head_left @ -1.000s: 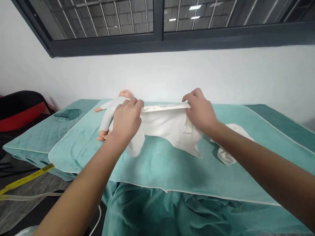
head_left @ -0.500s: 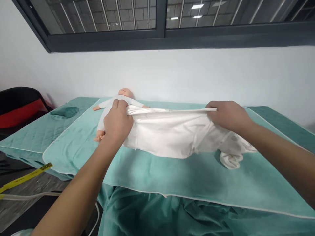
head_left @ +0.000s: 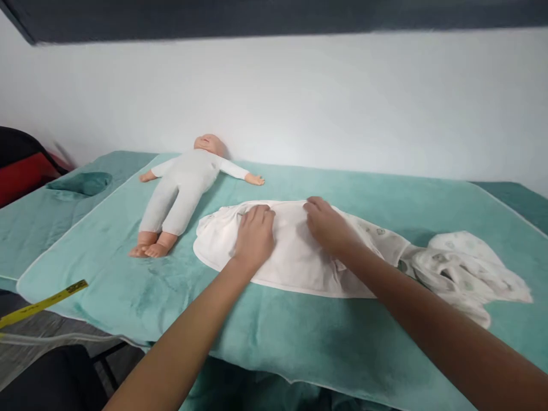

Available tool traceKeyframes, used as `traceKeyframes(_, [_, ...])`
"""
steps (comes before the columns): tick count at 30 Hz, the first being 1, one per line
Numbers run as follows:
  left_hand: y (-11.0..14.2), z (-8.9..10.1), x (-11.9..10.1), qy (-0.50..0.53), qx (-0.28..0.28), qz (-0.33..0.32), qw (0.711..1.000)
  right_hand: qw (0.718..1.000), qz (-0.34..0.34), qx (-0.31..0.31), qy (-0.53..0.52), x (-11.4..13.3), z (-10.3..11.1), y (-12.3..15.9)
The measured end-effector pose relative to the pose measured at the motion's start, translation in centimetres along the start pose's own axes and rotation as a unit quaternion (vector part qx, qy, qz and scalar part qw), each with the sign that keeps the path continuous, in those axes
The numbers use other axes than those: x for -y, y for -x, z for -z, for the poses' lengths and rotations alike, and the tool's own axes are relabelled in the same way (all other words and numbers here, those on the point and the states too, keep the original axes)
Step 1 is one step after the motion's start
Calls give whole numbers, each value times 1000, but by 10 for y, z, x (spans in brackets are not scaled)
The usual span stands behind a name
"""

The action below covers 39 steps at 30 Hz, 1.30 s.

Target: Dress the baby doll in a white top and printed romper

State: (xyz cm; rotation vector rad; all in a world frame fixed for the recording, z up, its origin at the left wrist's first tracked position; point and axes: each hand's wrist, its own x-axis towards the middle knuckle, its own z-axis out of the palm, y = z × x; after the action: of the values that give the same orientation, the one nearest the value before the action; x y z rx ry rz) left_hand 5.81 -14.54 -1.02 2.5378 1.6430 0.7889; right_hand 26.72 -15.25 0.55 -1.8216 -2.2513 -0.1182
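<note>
White cloth [head_left: 291, 251] under the fingers of left hand [head_left: 256, 235] and right hand [head_left: 330, 225]

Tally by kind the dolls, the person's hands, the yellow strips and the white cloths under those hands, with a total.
Doll: 1
Left hand and right hand: 2
Yellow strip: 1
White cloth under the hands: 1
Total: 5
The crumpled patterned cloth at right is left out: I cannot tell whether it is joined to the white one.
</note>
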Motion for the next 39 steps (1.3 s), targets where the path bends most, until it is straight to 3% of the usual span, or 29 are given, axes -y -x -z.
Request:
traceKeyframes(2, [-2,-13,-7,-25,73,5,997,997,19,-17,-66,10,-20,7])
traceKeyframes(4, [-8,-21,-10,-55,99,35,993,996,-17,-10,-90,16,-31,8])
traceKeyframes(10, [-21,-25,-12,-110,57,63,990,984,-165,46,-46,26,-32,-16])
traceKeyframes(13, [-19,-23,-13,-113,36,54,991,977,-209,23,-39,30,-38,-25])
traceKeyframes(15, [-19,-21,-10,-118,34,62,990,983,-180,-20,-32,30,-45,-28])
traceKeyframes(17, [-20,-19,-3,-127,38,81,988,993,-104,-58,-25,24,-51,-30])
traceKeyframes(21, [-26,-20,12,-134,54,105,984,998,23,-60,-11,2,-53,-37])
traceKeyframes(25, [-33,-29,17,-120,72,112,984,1000,-5,-22,-13,-16,-57,-46])
traceKeyframes(29, [-39,-36,18,-100,106,123,982,999,-35,21,-7,-20,-64,-49])
traceKeyframes(39, [-37,-33,15,-82,126,134,979,997,-59,29,51,6,-56,-42])
